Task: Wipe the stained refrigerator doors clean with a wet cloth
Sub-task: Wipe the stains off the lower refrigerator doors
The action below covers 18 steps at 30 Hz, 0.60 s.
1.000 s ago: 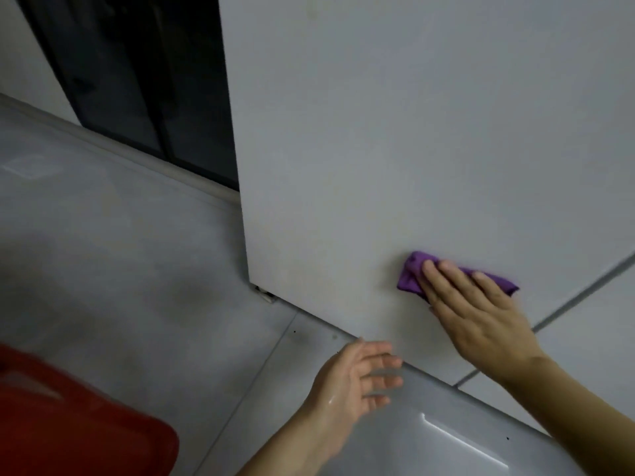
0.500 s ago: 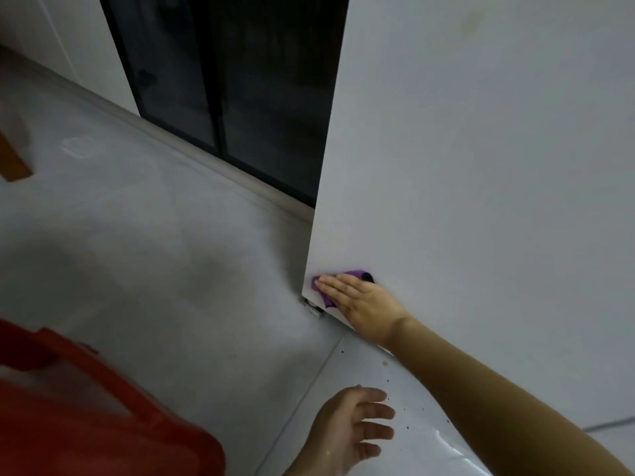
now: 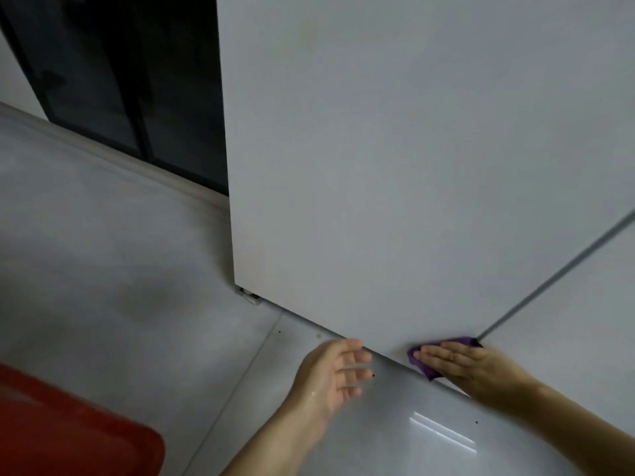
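Note:
The white refrigerator door (image 3: 395,166) fills the upper right. A faint yellowish stain (image 3: 309,32) shows near its top. My right hand (image 3: 470,365) presses a purple cloth (image 3: 421,362) flat against the door's bottom edge, fingers straight, just left of the grey seam (image 3: 549,280) between the two doors. Most of the cloth is hidden under the hand. My left hand (image 3: 333,372) hovers over the floor below the door's lower edge, fingers loosely spread, holding nothing.
A red plastic tub (image 3: 68,431) sits at the bottom left on the grey tiled floor (image 3: 103,269). A dark glass sliding door (image 3: 120,80) stands behind the refrigerator's left edge. A small white foot (image 3: 249,297) sticks out under the corner.
My right hand has slid the cloth from the door's lower left corner rightwards to the seam along the bottom edge. My left hand stays near the floor.

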Motion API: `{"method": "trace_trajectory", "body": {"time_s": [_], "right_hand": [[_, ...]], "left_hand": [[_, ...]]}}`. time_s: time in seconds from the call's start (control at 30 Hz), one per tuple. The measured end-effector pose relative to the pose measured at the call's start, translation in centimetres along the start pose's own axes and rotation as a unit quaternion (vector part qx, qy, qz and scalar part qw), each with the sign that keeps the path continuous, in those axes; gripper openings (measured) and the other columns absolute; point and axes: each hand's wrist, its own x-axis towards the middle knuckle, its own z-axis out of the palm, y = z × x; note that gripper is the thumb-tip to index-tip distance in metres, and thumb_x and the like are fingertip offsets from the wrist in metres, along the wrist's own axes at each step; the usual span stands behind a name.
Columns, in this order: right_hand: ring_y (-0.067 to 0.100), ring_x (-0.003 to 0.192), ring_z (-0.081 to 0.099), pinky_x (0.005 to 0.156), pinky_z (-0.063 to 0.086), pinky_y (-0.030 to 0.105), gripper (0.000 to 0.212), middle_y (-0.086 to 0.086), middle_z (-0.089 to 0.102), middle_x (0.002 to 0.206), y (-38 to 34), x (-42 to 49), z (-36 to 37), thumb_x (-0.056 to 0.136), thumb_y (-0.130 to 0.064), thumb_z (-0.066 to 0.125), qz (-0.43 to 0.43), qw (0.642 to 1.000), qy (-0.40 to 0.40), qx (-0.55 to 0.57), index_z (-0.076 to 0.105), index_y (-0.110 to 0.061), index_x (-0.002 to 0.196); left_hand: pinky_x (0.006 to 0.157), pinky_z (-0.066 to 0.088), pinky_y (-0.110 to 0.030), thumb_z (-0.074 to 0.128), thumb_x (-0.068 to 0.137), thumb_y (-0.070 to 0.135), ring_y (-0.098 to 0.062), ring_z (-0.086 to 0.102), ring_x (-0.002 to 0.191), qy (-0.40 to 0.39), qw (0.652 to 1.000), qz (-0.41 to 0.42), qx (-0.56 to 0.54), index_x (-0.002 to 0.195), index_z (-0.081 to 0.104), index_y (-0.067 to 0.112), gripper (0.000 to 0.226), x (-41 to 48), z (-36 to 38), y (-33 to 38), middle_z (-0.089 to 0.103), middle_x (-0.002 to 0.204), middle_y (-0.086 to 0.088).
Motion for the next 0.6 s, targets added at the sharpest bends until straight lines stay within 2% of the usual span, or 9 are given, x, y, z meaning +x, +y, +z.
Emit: {"method": "trace_trajectory", "body": {"time_s": [0.07, 0.13, 0.2, 0.3, 0.4, 0.47, 0.5, 0.53, 0.6], "right_hand": [[0.015, 0.129, 0.045, 0.113, 0.015, 0.032, 0.049, 0.002, 0.046, 0.143, -0.1, 0.7, -1.2, 0.100, -0.011, 0.012, 0.003, 1.000, 0.003, 0.009, 0.011, -0.003, 0.148], [0.020, 0.139, 0.026, 0.114, 0.013, 0.034, 0.049, 0.006, 0.036, 0.149, -0.5, 2.4, -2.2, 0.099, -0.008, 0.008, -0.010, 0.998, 0.054, -0.015, 0.014, -0.001, 0.147], [0.022, 0.141, 0.018, 0.114, 0.011, 0.034, 0.050, 0.006, 0.030, 0.152, -1.2, 5.4, -3.7, 0.098, -0.006, 0.005, -0.022, 0.994, 0.105, -0.032, 0.030, -0.001, 0.142], [0.022, 0.136, 0.036, 0.113, 0.013, 0.035, 0.045, 0.004, 0.041, 0.146, -2.8, 12.0, -6.2, 0.096, -0.010, 0.023, -0.038, 0.989, 0.131, -0.052, 0.055, -0.007, 0.128], [0.019, 0.131, 0.044, 0.113, 0.013, 0.035, 0.049, 0.002, 0.046, 0.142, -4.4, 20.4, -8.9, 0.086, -0.018, 0.029, -0.045, 0.985, 0.140, -0.090, 0.061, -0.010, 0.122], [0.018, 0.134, 0.040, 0.114, 0.014, 0.036, 0.053, 0.000, 0.043, 0.145, -5.3, 25.3, -12.1, 0.086, -0.019, 0.024, -0.039, 0.983, 0.153, -0.095, 0.059, -0.014, 0.125], [0.018, 0.139, 0.032, 0.116, 0.010, 0.037, 0.053, 0.001, 0.035, 0.150, -5.8, 27.2, -13.6, 0.089, -0.019, 0.021, -0.035, 0.981, 0.154, -0.111, 0.052, -0.014, 0.132], [0.019, 0.144, 0.019, 0.117, 0.004, 0.037, 0.052, 0.002, 0.021, 0.156, -6.3, 28.7, -14.7, 0.093, -0.018, 0.019, -0.037, 0.977, 0.162, -0.136, 0.040, -0.013, 0.140], [0.021, 0.146, -0.003, 0.116, -0.006, 0.035, 0.048, 0.002, -0.002, 0.159, -7.0, 30.0, -15.8, 0.100, -0.020, 0.020, -0.041, 0.980, 0.118, -0.157, 0.018, -0.012, 0.148]], "left_hand": [[0.054, 0.042, -0.024, 0.048, 0.091, 0.019, -0.015, 0.064, 0.061, 0.020, 0.999, 0.035, -0.013, 0.096, 0.065, 0.012, 0.019, -0.1, -0.3, 1.3, 0.071, 0.077, -0.003], [0.057, 0.042, -0.025, 0.048, 0.091, 0.019, -0.015, 0.065, 0.063, 0.036, 0.997, 0.066, -0.020, 0.095, 0.065, 0.013, 0.018, -0.4, -1.1, 2.7, 0.071, 0.080, -0.003], [0.058, 0.042, -0.025, 0.050, 0.091, 0.019, -0.016, 0.064, 0.065, 0.050, 0.995, 0.084, -0.027, 0.095, 0.066, 0.013, 0.017, -0.8, -1.9, 3.6, 0.071, 0.081, -0.003], [0.056, 0.042, -0.025, 0.049, 0.093, 0.020, -0.014, 0.064, 0.063, 0.062, 0.992, 0.103, -0.036, 0.095, 0.066, 0.013, 0.018, -1.2, -3.0, 4.1, 0.071, 0.078, -0.002], [0.054, 0.041, -0.026, 0.047, 0.094, 0.021, -0.014, 0.064, 0.059, 0.070, 0.991, 0.104, -0.047, 0.094, 0.065, 0.011, 0.020, -1.4, -4.1, 4.3, 0.071, 0.074, -0.002], [0.053, 0.039, -0.026, 0.046, 0.094, 0.020, -0.013, 0.063, 0.056, 0.077, 0.991, 0.097, -0.048, 0.092, 0.064, 0.011, 0.021, -1.4, -4.7, 4.5, 0.070, 0.069, -0.001], [0.053, 0.038, -0.026, 0.046, 0.095, 0.020, -0.014, 0.063, 0.057, 0.080, 0.991, 0.093, -0.048, 0.091, 0.064, 0.011, 0.021, -1.4, -4.9, 4.6, 0.070, 0.067, 0.000], [0.054, 0.038, -0.027, 0.045, 0.095, 0.020, -0.016, 0.062, 0.061, 0.081, 0.991, 0.092, -0.048, 0.091, 0.065, 0.012, 0.022, -1.4, -5.0, 4.7, 0.070, 0.068, -0.001], [0.058, 0.038, -0.028, 0.045, 0.095, 0.021, -0.021, 0.060, 0.068, 0.083, 0.991, 0.088, -0.054, 0.091, 0.065, 0.011, 0.023, -1.4, -4.8, 4.9, 0.070, 0.074, -0.004]]}}
